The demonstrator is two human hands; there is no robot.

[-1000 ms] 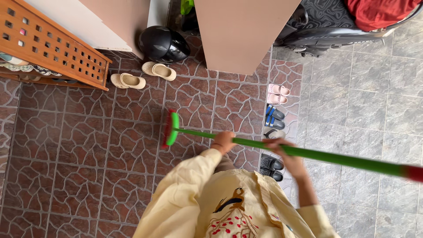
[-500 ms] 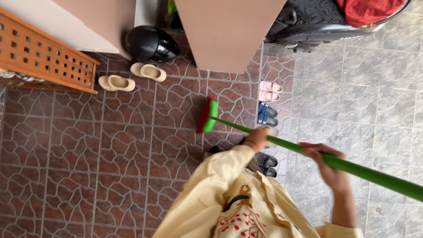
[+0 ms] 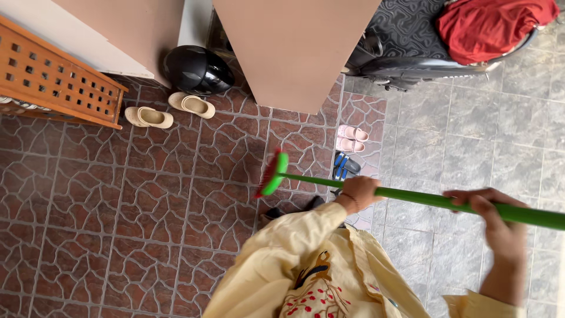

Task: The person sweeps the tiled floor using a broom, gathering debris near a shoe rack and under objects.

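A: Hands, status?

B: Left hand (image 3: pixel 360 192) is curled round the long green plastic broom handle (image 3: pixel 412 199) low down; right hand (image 3: pixel 491 210) is wrapped over it higher up, fingers folded on top.

A: Broom head?

B: Green-and-red brush head (image 3: pixel 272 174) sits tilted on the brown cracked-pattern floor tiles (image 3: pixel 135 200), near the blue-striped sandals (image 3: pixel 342 166). Beige slippers (image 3: pixel 168 110) and the black helmet (image 3: pixel 194 69) lie well apart from it.

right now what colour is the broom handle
Bright green, seen in the head view: broom handle.
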